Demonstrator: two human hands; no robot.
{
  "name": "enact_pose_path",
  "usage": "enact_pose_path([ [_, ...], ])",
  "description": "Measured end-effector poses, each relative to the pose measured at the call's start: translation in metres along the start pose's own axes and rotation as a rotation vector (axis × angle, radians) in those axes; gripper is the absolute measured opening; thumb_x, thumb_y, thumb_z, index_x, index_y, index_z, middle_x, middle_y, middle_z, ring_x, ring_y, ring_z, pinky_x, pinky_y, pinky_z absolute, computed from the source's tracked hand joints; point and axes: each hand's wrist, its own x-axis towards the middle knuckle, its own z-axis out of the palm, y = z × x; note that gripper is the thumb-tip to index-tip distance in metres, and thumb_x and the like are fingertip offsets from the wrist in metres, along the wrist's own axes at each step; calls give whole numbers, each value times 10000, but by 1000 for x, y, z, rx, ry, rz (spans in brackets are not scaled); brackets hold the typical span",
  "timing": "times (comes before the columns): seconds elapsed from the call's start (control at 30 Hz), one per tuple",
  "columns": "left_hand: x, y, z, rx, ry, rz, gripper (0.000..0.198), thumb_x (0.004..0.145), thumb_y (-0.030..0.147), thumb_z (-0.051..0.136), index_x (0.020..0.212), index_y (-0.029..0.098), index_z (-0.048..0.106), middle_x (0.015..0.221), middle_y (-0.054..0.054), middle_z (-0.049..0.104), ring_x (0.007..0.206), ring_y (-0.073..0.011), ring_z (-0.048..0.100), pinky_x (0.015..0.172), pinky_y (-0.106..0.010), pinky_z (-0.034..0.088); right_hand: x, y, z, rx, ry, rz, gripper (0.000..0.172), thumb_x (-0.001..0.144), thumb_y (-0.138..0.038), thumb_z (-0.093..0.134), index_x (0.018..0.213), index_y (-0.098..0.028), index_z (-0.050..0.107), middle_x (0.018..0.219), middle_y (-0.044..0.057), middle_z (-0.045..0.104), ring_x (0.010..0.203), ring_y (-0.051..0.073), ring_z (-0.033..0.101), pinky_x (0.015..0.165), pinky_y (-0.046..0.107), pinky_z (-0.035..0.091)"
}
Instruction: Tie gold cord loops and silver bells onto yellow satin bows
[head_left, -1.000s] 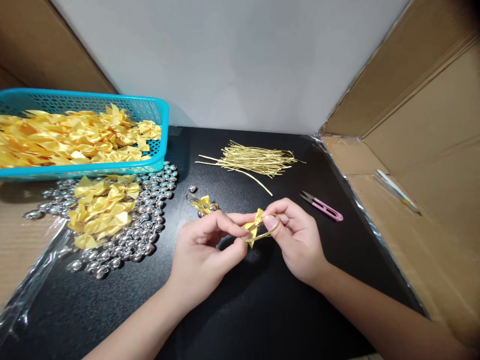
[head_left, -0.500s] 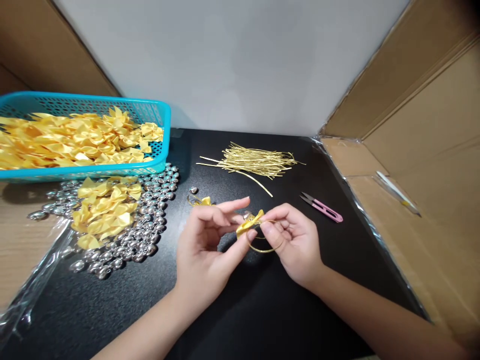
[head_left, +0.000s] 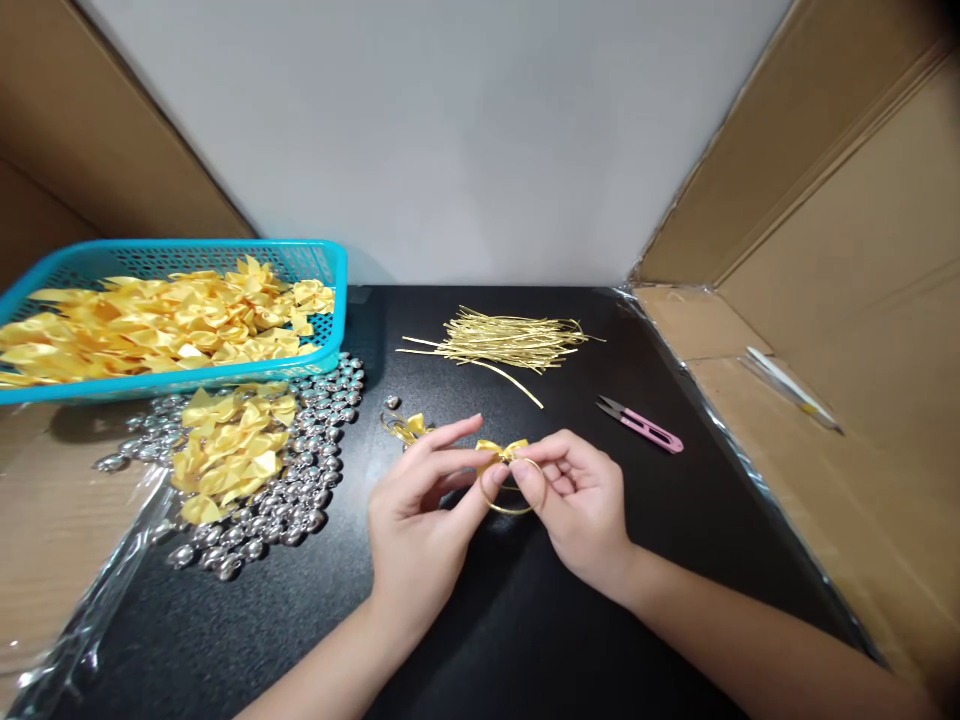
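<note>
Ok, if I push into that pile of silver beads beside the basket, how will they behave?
The silver beads look small, rounded and shiny, so they would probably roll and scatter on the smooth black table rather than move as one. Likely slippery to pinch singly. The loose yellow bows lying on top would probably shift with them.

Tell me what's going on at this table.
A person holds a small yellow bow between both hands above the black table. The left hand pinches one end and the right hand the other, with a gold wire loop hanging beneath the bow. To the left, a blue basket holds more bows, and loose bows lie on silver beads. Gold wires and pink snips lie behind the hands.
</note>
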Motion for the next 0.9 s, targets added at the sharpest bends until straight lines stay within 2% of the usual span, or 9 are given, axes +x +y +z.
enact_pose_path([
  [0.13, 1, -1, 1, -43, 9, -95, 23, 751, 188, 778, 763, 207, 772, 1034, -77, 760, 901, -215, 738, 703, -275, 619, -2, 5, 1, 3, 7, -16, 79, 832, -267, 672, 782, -205, 671, 602, 14, 629, 563, 136, 593, 510, 253, 499],
  [0.3, 1, -2, 2, -132, 12, -171, 58, 725, 149, 790, 728, 200, 763, 966, -63, 785, 860, -189, 746, 720, -258, 605, 0, 6, 2, 70, -10, 40, 122, 838, -299, 667, 769, -201, 646, 600, 7, 629, 557, 129, 589, 490, 233, 485],
  [0.47, 0, -2, 1, -163, 25, -166, 93, 702, 105, 791, 688, 185, 745, 907, -60, 794, 840, -190, 753, 696, -250, 604, 1, 5, 5, 147, -33, 72, 181, 834, -353, 671, 764, -206, 594, 665, 9, 676, 537, 107, 579, 463, 205, 466],
  [0.63, 1, -1, 1, -154, 27, -172, 109, 694, 94, 790, 670, 186, 737, 881, -53, 799, 810, -180, 755, 660, -229, 595, 0, 5, 5, 146, -53, 72, 181, 851, -360, 650, 785, -211, 571, 641, -7, 646, 507, 89, 527, 432, 191, 416],
  [0.9, 2, -2, 2, -134, 30, -155, 93, 690, 116, 797, 670, 175, 728, 882, -69, 799, 818, -205, 758, 661, -258, 605, 0, 6, 5, 171, -78, 98, 211, 855, -407, 643, 804, -216, 570, 674, 4, 665, 560, 110, 578, 480, 214, 459],
])
